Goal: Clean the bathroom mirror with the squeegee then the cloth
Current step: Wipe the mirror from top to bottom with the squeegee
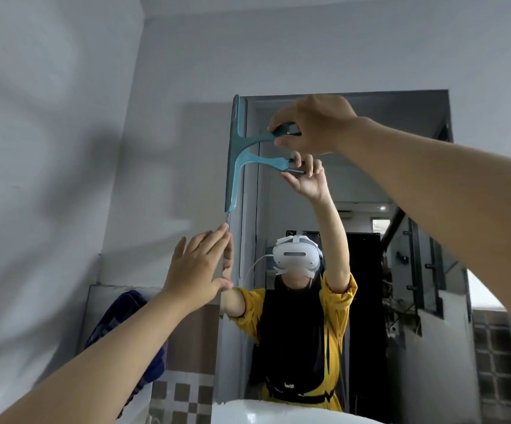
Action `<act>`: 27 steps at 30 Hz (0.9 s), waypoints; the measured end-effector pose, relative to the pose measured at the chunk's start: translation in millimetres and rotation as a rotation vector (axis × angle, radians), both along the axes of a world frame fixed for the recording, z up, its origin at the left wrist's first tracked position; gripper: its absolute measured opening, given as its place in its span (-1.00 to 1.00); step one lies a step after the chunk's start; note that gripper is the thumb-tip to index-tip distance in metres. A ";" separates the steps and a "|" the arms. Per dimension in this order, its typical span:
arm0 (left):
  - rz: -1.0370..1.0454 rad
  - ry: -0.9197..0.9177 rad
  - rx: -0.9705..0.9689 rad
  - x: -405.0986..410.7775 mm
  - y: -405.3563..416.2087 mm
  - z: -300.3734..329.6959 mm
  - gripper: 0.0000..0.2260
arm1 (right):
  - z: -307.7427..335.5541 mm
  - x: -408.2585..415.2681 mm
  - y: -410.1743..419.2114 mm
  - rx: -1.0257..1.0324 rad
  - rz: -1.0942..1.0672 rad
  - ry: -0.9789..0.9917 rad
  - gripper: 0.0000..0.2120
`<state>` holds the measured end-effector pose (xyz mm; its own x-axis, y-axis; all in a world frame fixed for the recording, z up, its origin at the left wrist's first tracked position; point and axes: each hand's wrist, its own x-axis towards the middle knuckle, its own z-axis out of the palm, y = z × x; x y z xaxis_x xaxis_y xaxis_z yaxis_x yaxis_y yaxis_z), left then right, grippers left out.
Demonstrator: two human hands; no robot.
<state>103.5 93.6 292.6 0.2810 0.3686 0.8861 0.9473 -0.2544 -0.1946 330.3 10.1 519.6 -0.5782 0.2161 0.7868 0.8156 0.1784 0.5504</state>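
The bathroom mirror (401, 179) hangs on the grey wall in front of me. My right hand (312, 123) grips the handle of a teal squeegee (249, 139). Its blade stands vertical along the mirror's upper left edge. The glass shows the squeegee's reflection just below it. My left hand (197, 269) is lower, fingers spread, with its fingertips against the mirror's left edge. It holds nothing. I see no cloth for wiping in either hand.
A dark blue fabric (119, 316) hangs at the lower left, beside a checked tile wall (184, 390). A white basin rim (266, 413) shows at the bottom. The mirror reflects a person in yellow, a dark doorway and a stair railing.
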 end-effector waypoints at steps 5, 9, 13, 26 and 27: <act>0.007 -0.002 -0.012 1.1 0.5 -0.7 -0.11 | 3.7 15.1 -6.0 -0.029 -0.004 0.030 -0.73; 0.031 0.005 -0.006 3.5 -1.6 -0.2 -0.12 | 6.8 30.6 -11.2 -0.057 -0.025 0.058 -0.73; 0.043 0.003 -0.011 6.0 -5.1 -0.3 -0.12 | 3.7 41.1 -13.1 -0.081 -0.011 0.074 -0.73; 0.075 -0.035 -0.005 13.3 -8.5 0.0 -0.17 | -8.3 116.6 -31.5 -0.097 -0.029 0.167 -0.71; 0.078 -0.038 -0.011 14.6 -9.4 0.4 -0.17 | -8.8 124.9 -34.0 -0.096 -0.033 0.183 -0.72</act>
<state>118.1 84.2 292.9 0.2175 0.3978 0.8913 0.9710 -0.1815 -0.1559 455.2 -23.9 510.8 -0.4189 0.3113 0.8530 0.9067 0.1941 0.3744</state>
